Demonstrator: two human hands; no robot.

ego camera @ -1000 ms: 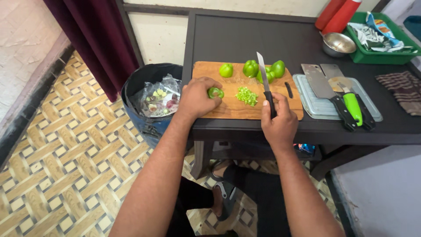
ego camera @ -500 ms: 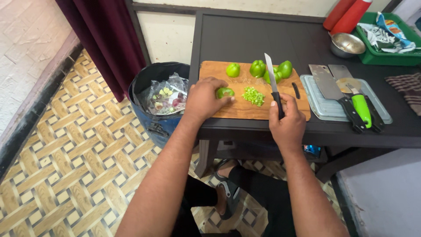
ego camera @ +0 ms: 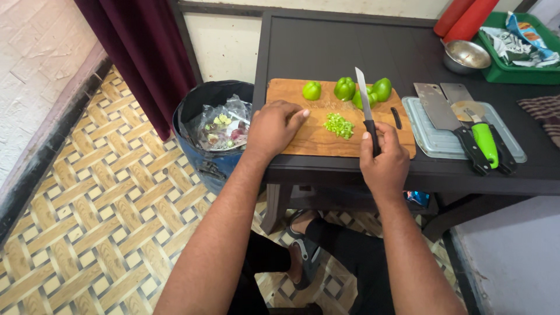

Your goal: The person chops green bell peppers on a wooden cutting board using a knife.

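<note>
While the right hand (ego camera: 384, 163) is wrapped tight around the black handle of a kitchen knife (ego camera: 366, 111), the blade points away across the wooden cutting board (ego camera: 309, 137), its tip lying between the green peppers. A small heap of chopped green pepper (ego camera: 338, 125) sits just left of the blade, near the board's middle. The left hand (ego camera: 273, 125) rests palm down on the board's left part, fingers loosely together and lying flat; whether anything is under the palm cannot be told. Three whole green peppers (ego camera: 345, 88) line the board's far edge. Right of the board, a pale ribbed plastic tray (ego camera: 431, 140) carries two steel cleavers (ego camera: 438, 105) and a green-handled tool (ego camera: 483, 140). Farther back stand a small steel bowl (ego camera: 465, 55), a green plastic crate (ego camera: 513, 67) holding crumpled blue and white wrappers, and two red cylinders (ego camera: 464, 16). Left of the dark table (ego camera: 350, 46), a bin (ego camera: 216, 125) lined with clear plastic holds scraps, on a woven-pattern tile floor (ego camera: 99, 221).
</note>
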